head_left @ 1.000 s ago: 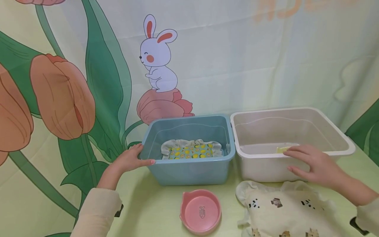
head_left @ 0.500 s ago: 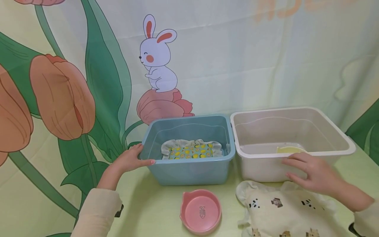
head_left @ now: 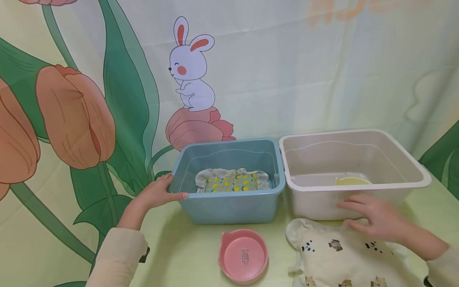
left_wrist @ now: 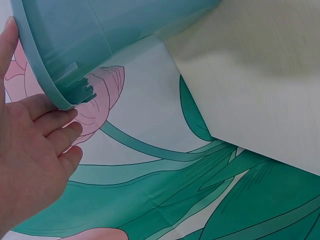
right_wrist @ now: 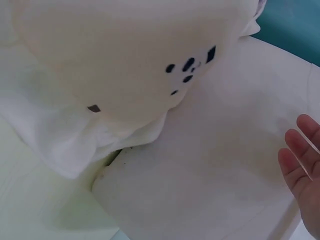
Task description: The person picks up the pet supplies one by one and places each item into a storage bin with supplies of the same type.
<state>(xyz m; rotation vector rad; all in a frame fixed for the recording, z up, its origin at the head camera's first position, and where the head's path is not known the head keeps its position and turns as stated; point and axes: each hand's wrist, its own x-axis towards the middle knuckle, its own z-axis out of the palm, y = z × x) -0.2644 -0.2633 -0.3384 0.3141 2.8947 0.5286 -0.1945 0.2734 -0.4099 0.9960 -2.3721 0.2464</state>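
At the left front corner of a blue plastic basin (head_left: 229,207), my left hand (head_left: 155,194) grips the rim, thumb along the front edge. In the left wrist view the fingers bend at the basin's rim. A frilled, lemon-print cushion (head_left: 231,183) lies inside it. My right hand (head_left: 376,219) hovers with relaxed fingers before the front wall of a beige basin (head_left: 315,201), holding nothing. Inside that basin shows the top of a pale yellow object (head_left: 353,181), mostly hidden by the wall. Below the right hand lies a cream, frilled cushion (head_left: 337,259) with animal faces.
A pink cat-eared dish (head_left: 247,255) with a fishbone mark stands on the pale green table (head_left: 179,255) in front of the blue basin. The two basins stand side by side. Behind them hangs a printed cloth (head_left: 269,79) with tulips and a rabbit.
My right hand has let go of the yellow object, which now rests in the beige basin, and has drawn down and back over the cream cushion. The left hand stays put.
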